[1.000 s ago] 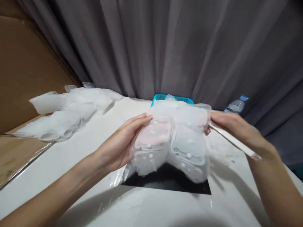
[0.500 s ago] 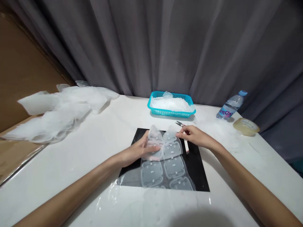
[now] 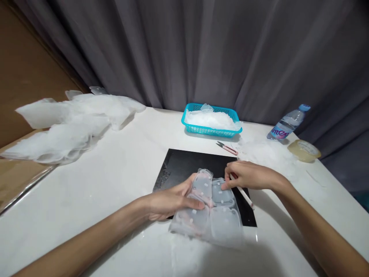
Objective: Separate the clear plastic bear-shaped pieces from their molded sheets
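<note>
My left hand grips a translucent plastic sheet of rounded-square pads joined in two columns, its thumb lying across the front. The sheet is raised and bent above a black mat. At the sheet's upper right pad, the thumb and fingers of my right hand touch the edge. A thin white pen-like stick is tucked in that same hand, its reddish end pointing towards me; its other end is hidden by the fingers. Thread snips with pink handles lie just beyond the mat.
A blue basket holding white translucent pieces stands at the back. Stacked translucent sheets lie on the left beside cardboard. Loose clear scraps, a water bottle and a yellowish tape roll are on the right.
Both hands have come nearer to me, bringing the sheet down and lifting its lower part off the mat. The stick has tilted, and the snips now show fully.
</note>
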{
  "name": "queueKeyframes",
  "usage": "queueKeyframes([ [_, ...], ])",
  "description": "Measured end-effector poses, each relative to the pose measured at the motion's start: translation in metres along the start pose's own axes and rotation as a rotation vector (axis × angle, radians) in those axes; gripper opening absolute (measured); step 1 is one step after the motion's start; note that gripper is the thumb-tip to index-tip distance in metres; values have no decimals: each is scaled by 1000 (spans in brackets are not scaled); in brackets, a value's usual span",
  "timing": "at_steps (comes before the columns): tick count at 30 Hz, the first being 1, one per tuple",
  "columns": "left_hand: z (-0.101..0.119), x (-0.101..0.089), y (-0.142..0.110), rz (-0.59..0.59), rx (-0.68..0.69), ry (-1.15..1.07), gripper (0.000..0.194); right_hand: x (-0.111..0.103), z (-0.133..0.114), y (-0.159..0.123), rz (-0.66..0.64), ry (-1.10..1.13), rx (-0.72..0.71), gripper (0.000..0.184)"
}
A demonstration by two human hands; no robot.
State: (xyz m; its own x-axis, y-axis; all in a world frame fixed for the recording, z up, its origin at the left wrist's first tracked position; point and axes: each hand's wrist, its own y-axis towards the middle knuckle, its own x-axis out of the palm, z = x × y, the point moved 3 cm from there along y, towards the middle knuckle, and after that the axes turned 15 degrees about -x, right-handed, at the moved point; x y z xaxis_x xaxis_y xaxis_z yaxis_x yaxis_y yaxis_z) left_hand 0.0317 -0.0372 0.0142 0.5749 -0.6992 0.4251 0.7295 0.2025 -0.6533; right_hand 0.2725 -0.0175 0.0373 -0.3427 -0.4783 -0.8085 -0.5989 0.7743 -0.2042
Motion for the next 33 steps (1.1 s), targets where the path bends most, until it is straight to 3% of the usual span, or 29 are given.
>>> queueKeyframes([
  [2, 0, -4, 5, 62, 118, 58, 68, 1, 1, 0, 35, -47, 0, 18],
  [6, 10, -29, 9, 332, 400, 300, 66, 6, 10, 13, 162, -125, 16, 13],
  [12, 17, -42, -7, 698, 450, 759, 57, -7, 8, 14, 488, -205, -105, 23],
  [16, 15, -51, -6, 908, 485, 850, 49, -30, -8, 0, 506, -75, -298, 37],
  [19, 17, -53, -4, 1122, 619, 886, 45, -43, -15, -7, 564, -53, -350, 39],
  [21, 19, -45, -5, 1233, 702, 992, 46, -44, -16, -8, 612, -82, -390, 33],
  [22, 18, -39, -4, 1229, 704, 1064, 47, -43, -16, -7, 620, -95, -417, 28],
  [24, 14, -25, 2, 1091, 637, 1206, 50, -37, -15, -2, 590, -102, -462, 19],
  [27, 3, -14, 13, 955, 520, 1330, 62, -29, -14, 5, 529, -87, -418, 27],
  [33, 0, -13, 32, 994, 469, 1355, 77, -23, -16, 8, 333, -60, -305, 40],
])
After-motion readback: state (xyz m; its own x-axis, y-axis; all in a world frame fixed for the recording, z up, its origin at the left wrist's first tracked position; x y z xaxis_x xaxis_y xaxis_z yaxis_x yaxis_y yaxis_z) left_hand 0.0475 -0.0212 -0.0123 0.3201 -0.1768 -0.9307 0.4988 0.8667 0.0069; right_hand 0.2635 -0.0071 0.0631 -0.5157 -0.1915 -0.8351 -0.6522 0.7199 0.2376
